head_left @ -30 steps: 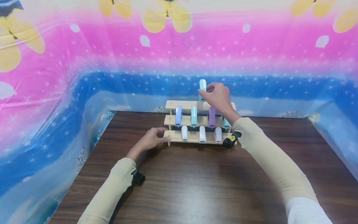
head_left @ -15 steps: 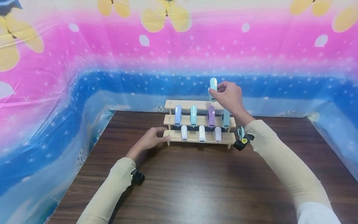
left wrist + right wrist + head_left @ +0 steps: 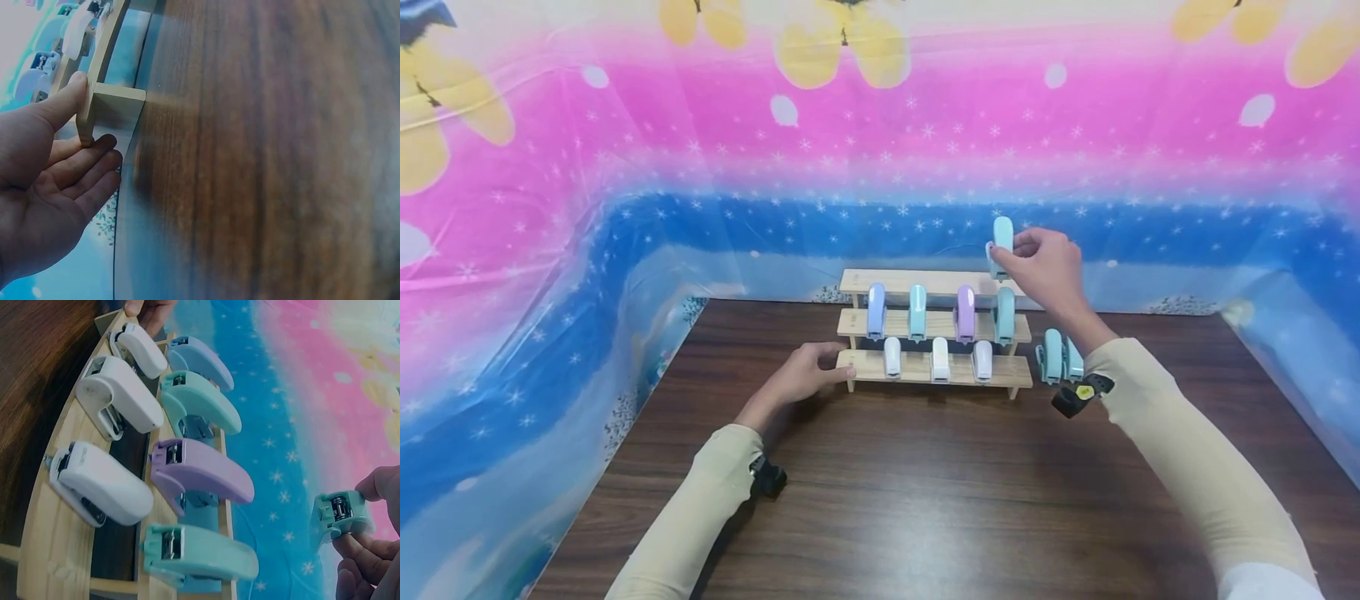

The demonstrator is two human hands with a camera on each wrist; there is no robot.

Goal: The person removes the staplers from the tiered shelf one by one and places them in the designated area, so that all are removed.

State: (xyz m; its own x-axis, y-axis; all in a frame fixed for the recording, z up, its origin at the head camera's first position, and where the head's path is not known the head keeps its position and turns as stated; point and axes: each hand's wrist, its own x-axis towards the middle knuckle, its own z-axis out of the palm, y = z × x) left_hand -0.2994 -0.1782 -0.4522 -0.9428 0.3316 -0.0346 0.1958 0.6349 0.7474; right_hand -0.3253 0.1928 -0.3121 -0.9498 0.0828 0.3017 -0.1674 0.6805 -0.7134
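My right hand [image 3: 1045, 267] pinches a mint-green stapler [image 3: 1003, 235] between thumb and fingers, above the right end of the top shelf. In the right wrist view, the metal end of this stapler [image 3: 340, 512] faces the camera. At the left, my left hand [image 3: 801, 371] grips the end of the bottom shelf of a three-tier wooden rack [image 3: 1011, 367], thumb on top and fingers beneath. The middle shelf bears a blue stapler [image 3: 876, 310], a mint one [image 3: 917, 310], a purple one [image 3: 965, 312] and a teal one [image 3: 1004, 315]. Three whitish staplers [image 3: 940, 358] stand along the bottom shelf.
Two mint-green staplers [image 3: 1052, 357] stand on the dark wooden table [image 3: 910, 475] just right of the rack, partly behind the right wrist camera [image 3: 1075, 398]. A colourful printed cloth [image 3: 737, 158] hangs behind and along the sides of the table.
My right hand has carried the mint-green stapler rightward above the top shelf. The two staplers beside the rack have come into sight from behind the wrist. My left hand stays on the rack.
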